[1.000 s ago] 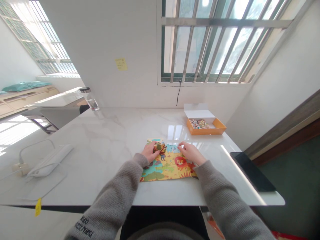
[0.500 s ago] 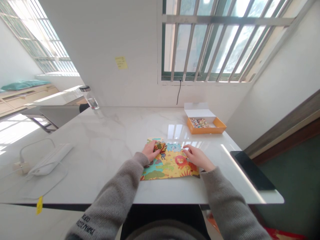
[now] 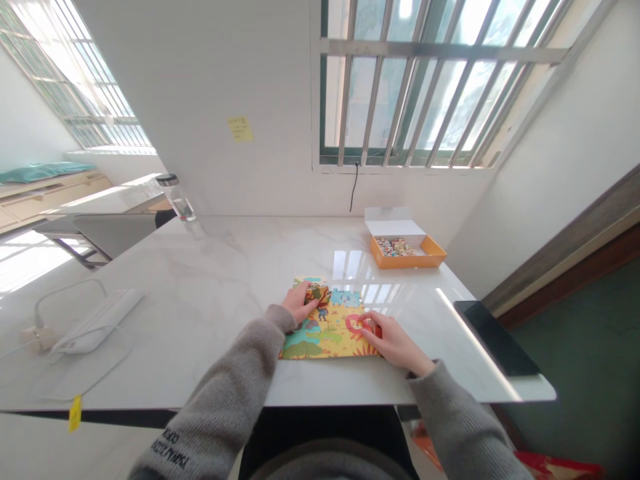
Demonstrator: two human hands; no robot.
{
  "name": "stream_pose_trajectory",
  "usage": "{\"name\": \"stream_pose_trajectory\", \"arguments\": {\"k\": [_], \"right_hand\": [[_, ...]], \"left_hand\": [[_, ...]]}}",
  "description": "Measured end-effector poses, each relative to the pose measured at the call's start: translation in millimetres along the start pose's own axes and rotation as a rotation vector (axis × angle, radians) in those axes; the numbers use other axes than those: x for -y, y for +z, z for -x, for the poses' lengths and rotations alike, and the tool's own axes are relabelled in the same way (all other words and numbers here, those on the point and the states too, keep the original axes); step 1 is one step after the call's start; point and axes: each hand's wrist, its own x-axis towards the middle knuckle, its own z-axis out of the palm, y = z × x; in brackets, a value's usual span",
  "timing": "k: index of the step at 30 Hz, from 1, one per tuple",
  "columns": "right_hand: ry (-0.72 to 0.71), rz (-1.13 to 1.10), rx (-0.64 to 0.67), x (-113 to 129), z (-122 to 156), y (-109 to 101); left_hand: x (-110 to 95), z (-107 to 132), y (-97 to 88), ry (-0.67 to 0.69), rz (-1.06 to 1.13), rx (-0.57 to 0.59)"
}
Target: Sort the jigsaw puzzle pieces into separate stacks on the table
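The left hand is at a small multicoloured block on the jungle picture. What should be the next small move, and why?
Probably the left hand should settle the small multicoloured block flat on the yellow-and-blue jungle picture sheet: its fingers already touch the block, which looks raised there, and the right hand is occupied elsewhere, by the red lion drawing.

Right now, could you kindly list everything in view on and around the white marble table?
White marble table: one, white, beneath everything listed.
Jungle-picture puzzle: one, multicoloured, on the table.
Small printed block: one, multicoloured, on the puzzle.
Open cardboard box: one, orange and white, far right, holding small blocks.
Clear bottle: one, clear, black cap, far left corner.
Sticky note: one, yellow, on the wall.
Left hand: one, grey sleeve, at the block.
Right hand: one, grey sleeve, on the puzzle.
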Motion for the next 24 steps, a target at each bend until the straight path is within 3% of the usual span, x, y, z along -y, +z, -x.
{"name": "stream_pose_trajectory", "arguments": {"k": [4,8,10,15,19,24], "right_hand": [[0.046,-0.152,-0.001,-0.8,-2.0,-3.0],[0.066,-0.293,-0.188,9.7,-13.9,-6.8],[0.097,-0.405,-0.222,16.8,-27.4,-9.6],[0.227,-0.747,-0.022,28.1,-70.0,-5.6],[0.172,-0.628,-0.005,30.3,-85.9,9.7],[0.018,-0.384,-0.049,23.6,-78.9,20.3]], "left_hand": [[-1.4,1.0,-1.1,0.005,0.008,-0.006],[-0.1,0.3,0.0,0.004,-0.011,-0.003],[0.4,-0.3,0.8,0.004,-0.038,-0.001],[0.1,0.1,1.5,0.006,-0.117,0.0],[1.0,1.0,1.5,0.014,-0.125,0.006],[3.6,0.3,2.6,0.02,-0.117,-0.001]]}}
